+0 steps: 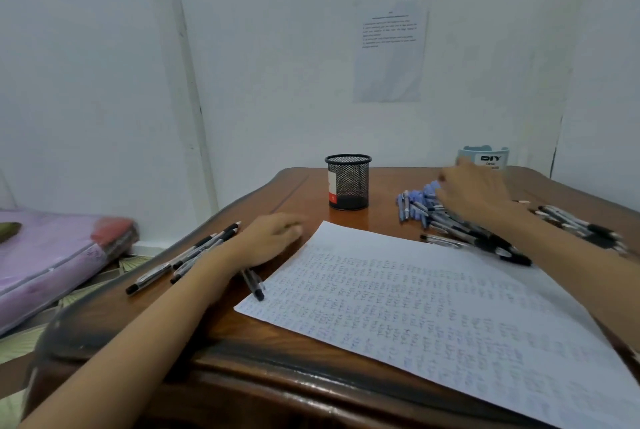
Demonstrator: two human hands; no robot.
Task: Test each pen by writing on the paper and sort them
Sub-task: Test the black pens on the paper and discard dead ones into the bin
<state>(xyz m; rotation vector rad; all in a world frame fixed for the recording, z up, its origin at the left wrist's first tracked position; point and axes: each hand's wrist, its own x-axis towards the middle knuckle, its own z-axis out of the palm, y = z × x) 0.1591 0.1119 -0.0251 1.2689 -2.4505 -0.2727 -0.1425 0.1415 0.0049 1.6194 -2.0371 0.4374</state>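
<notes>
One view only: the head camera, looking forward and down from above and behind the left hand (273, 238) and the right hand (471, 191). It sits near, with both reaching in from the bottom edge and the tabletop (298, 193) spreading under them. Wide lens — the near rim bows, and the wall (277, 82) beyond the hands fills the upper half.

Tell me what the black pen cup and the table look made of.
Pen cup: likely metal mesh, matte black; its wall is a see-through grid. Table: seemingly wood, glossy varnish; reddish-brown surface with highlights along its moulded edge.
</notes>
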